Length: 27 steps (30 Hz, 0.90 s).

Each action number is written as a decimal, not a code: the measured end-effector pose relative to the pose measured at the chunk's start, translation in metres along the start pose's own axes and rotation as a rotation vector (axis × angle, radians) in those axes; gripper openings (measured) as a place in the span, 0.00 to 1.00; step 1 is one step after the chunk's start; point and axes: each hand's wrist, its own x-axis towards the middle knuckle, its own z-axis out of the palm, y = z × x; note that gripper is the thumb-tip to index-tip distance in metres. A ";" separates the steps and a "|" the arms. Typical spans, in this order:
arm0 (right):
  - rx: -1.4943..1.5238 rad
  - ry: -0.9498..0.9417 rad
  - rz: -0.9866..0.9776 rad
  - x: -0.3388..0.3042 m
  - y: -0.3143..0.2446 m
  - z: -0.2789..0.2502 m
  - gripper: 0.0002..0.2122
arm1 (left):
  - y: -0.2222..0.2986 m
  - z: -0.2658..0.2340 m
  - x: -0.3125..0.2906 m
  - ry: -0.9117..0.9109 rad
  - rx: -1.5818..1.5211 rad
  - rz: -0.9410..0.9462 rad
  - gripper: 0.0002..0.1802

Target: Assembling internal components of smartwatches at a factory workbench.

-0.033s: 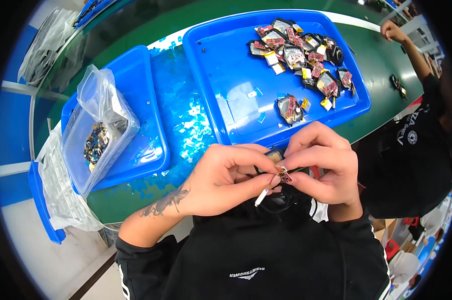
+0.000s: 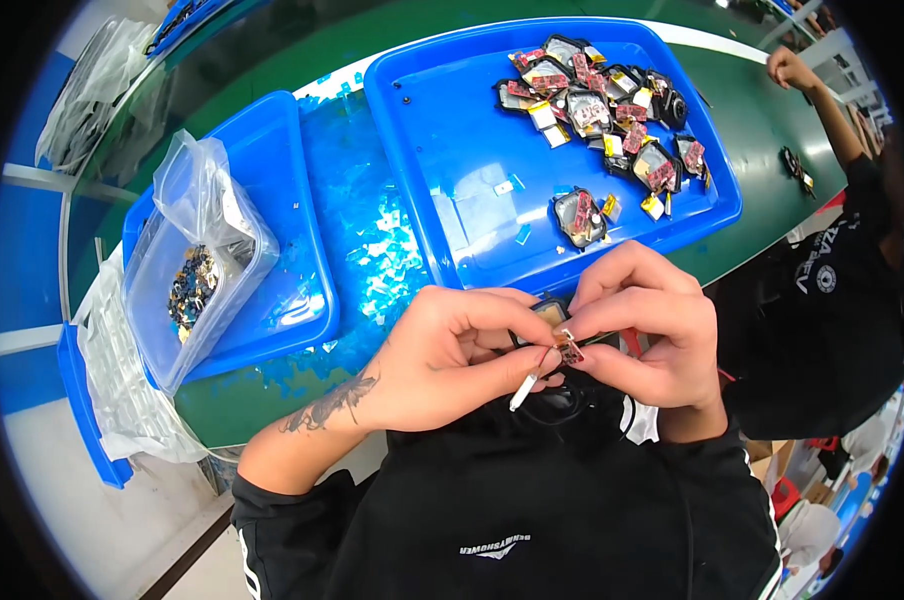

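Observation:
Close to my body, both hands meet over a small electronic assembly. My left hand (image 2: 472, 345) is closed, its thumb and forefinger pinching beside the red wires; its other fingers curl beneath a black housing (image 2: 550, 312), mostly hidden. Between the thumb and forefinger of my right hand (image 2: 647, 325) is a small red circuit board (image 2: 570, 346), tilted, with its edge near my left fingertips. From the wires below my left thumb hangs a slim white battery-like piece (image 2: 523, 392). Which parts are joined is hidden by the fingers.
A large blue tray (image 2: 442, 200) ahead holds several opened black housings (image 2: 580, 217) with red boards and batteries. Left of it, a clear plastic bin (image 2: 147, 320) of small parts sits in another blue tray (image 2: 317, 270). Blue film scraps (image 2: 392, 260) litter the green table. A co-worker's hand (image 2: 790, 68) is far right.

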 end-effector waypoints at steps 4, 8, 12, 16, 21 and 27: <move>0.014 0.007 0.108 0.003 -0.001 0.003 0.07 | 0.004 -0.003 0.003 0.064 -0.054 -0.167 0.06; 0.205 -0.079 0.348 0.011 0.004 -0.001 0.03 | 0.012 -0.005 0.006 0.113 -0.110 -0.251 0.08; 0.469 -0.123 0.489 0.013 0.006 0.000 0.04 | 0.012 -0.004 0.008 0.123 -0.268 -0.264 0.10; 0.632 -0.092 0.570 0.012 0.012 0.001 0.05 | 0.015 -0.003 0.003 0.055 -0.195 -0.216 0.14; 0.560 -0.140 0.589 0.013 0.006 -0.002 0.05 | 0.010 -0.001 0.001 0.115 -0.046 -0.056 0.23; 0.545 -0.147 0.597 0.014 0.004 -0.005 0.05 | 0.016 -0.002 0.002 0.102 -0.017 -0.101 0.14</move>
